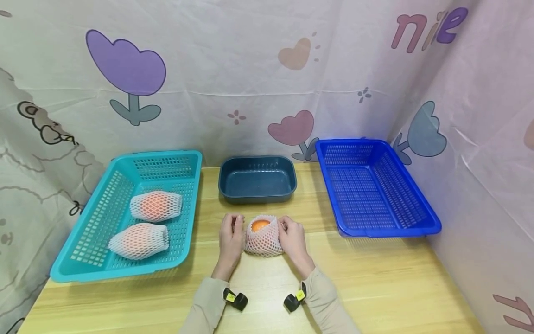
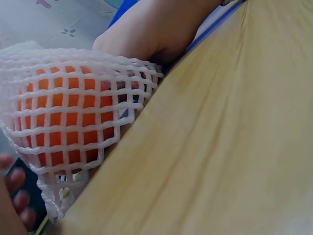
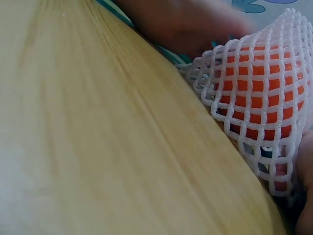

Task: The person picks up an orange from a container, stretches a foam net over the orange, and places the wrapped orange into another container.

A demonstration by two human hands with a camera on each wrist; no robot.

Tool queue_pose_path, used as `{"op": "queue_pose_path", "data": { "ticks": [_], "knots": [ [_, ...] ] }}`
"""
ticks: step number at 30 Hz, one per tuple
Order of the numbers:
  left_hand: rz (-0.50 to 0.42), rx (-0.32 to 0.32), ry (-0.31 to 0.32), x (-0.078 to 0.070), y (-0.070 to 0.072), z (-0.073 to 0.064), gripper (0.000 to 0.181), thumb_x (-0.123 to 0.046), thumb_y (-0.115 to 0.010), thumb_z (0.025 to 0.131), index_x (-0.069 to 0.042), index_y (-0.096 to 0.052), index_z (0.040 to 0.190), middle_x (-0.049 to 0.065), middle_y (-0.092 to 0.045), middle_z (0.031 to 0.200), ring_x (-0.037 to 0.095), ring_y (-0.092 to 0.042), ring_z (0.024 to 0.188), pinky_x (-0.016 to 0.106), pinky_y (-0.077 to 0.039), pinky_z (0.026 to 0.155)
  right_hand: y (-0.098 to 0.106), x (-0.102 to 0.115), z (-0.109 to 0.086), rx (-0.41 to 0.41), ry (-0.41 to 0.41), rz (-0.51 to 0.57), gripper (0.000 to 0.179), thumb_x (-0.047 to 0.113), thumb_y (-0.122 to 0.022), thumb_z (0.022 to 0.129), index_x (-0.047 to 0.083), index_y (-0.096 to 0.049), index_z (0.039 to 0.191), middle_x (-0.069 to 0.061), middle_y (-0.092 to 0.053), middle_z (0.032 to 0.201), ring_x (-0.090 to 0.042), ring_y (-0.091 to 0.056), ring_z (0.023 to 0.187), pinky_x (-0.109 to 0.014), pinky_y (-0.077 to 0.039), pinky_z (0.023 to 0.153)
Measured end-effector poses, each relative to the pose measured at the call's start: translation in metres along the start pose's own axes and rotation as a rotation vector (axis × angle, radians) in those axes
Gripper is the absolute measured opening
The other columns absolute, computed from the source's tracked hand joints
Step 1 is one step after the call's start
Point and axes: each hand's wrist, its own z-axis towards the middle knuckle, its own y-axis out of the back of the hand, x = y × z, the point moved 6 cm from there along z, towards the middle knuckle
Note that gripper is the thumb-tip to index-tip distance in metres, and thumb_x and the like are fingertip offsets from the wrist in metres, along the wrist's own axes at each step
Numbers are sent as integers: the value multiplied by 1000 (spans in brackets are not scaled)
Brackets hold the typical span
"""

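An orange-coloured round fruit [image 1: 260, 225] sits in a white foam net sleeve [image 1: 263, 243] on the table; its top shows through the sleeve's opening. My right hand [image 1: 294, 235] pinches the sleeve's right edge. On the other side, my left hand [image 1: 231, 243] is close beside the sleeve with fingers loosely bent, holding nothing that I can see. The left wrist view shows the left fingers [image 2: 20, 198] slightly apart from the mesh. In the right wrist view the left hand [image 3: 190, 24] is blurred, and only part of the right hand [image 3: 305, 169] shows.
A teal basket [image 1: 189, 222] at left holds two net-wrapped fruits [image 1: 156, 206]. Behind the hands stands a dark blue-green tub [image 1: 257, 199]. At right is a blue basket [image 1: 390, 232]. A printed curtain [image 1: 233, 55] hangs behind the wooden table [image 1: 375, 278].
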Motion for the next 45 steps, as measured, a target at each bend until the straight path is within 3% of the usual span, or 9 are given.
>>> {"op": "queue_pose_path", "data": {
  "ticks": [2, 4, 7, 10, 20, 29, 35, 40, 45],
  "knots": [
    [-197, 94, -3, -2, -5, -2, 25, -14, -51, 101, 2, -57, 120, 19, -59, 111, 30, -53, 99, 26, -42, 84, 0, 0, 0, -5, 1, 2, 11, 4, -65, 92, 1, -71, 84, 7, -40, 53, -7, -34, 47, -24, -30, 46],
    [-295, 234, 16, -4, -14, -5, 43, -20, -57, 97, 0, -49, 135, 19, -55, 129, 32, -52, 113, 30, -42, 95, 0, 0, 0, -6, 0, 5, 11, 4, -65, 92, 2, -71, 83, 7, -40, 53, -7, -34, 47, -24, -30, 46],
    [-290, 398, 73, -4, -24, -10, 71, -27, -72, 87, -4, -40, 146, 14, -50, 139, 30, -49, 120, 40, -42, 101, 0, 0, -1, -9, -4, 3, 10, 3, -65, 91, 2, -71, 83, 7, -42, 54, -8, -37, 49, -24, -32, 47],
    [-225, 452, 145, -2, -29, -13, 87, -27, -84, 77, -8, -38, 148, 7, -51, 138, 25, -51, 119, 48, -42, 101, 0, 0, -2, -7, 2, -15, 10, 2, -65, 91, 3, -71, 83, 5, -48, 56, -8, -41, 51, -25, -35, 48],
    [-149, 495, 153, 1, -32, -15, 96, -20, -97, 59, -23, -43, 138, 0, -54, 131, 20, -54, 116, 47, -43, 102, 3, 6, -6, -33, 83, -302, 6, 16, -68, 89, 13, -74, 86, -1, -69, 71, -19, -61, 59, -35, -46, 51],
    [-84, 486, 103, 3, -31, -14, 104, -9, -93, 53, -17, -35, 139, 7, -50, 134, 23, -52, 120, 48, -42, 105, 3, 8, -6, -34, 66, -325, 5, 13, -74, 83, 14, -73, 88, 1, -69, 80, -18, -62, 73, -36, -50, 58],
    [-101, 400, 143, 1, -25, -13, 99, -12, -95, 55, -12, -36, 133, 11, -54, 128, 24, -55, 117, 45, -45, 103, 5, 7, -5, -109, 151, -141, 32, -5, -74, 73, 11, -71, 101, -2, -65, 92, -19, -59, 85, -35, -52, 68],
    [-255, 327, 203, 0, -21, -10, 88, -5, -94, 60, -9, -45, 133, 14, -58, 126, 25, -57, 115, 35, -48, 100, 6, 20, -6, -102, 380, 173, 57, -26, -61, 69, 4, -65, 117, -11, -64, 105, -23, -63, 83, -29, -56, 69],
    [-403, 278, 257, 2, -20, -7, 82, 9, -84, 70, -1, -43, 140, 20, -54, 132, 20, -56, 117, 25, -47, 99, 11, 34, -9, -72, 443, 342, 54, -31, -55, 69, -5, -65, 114, -16, -67, 103, -26, -66, 83, -31, -58, 68]
  ]
}}
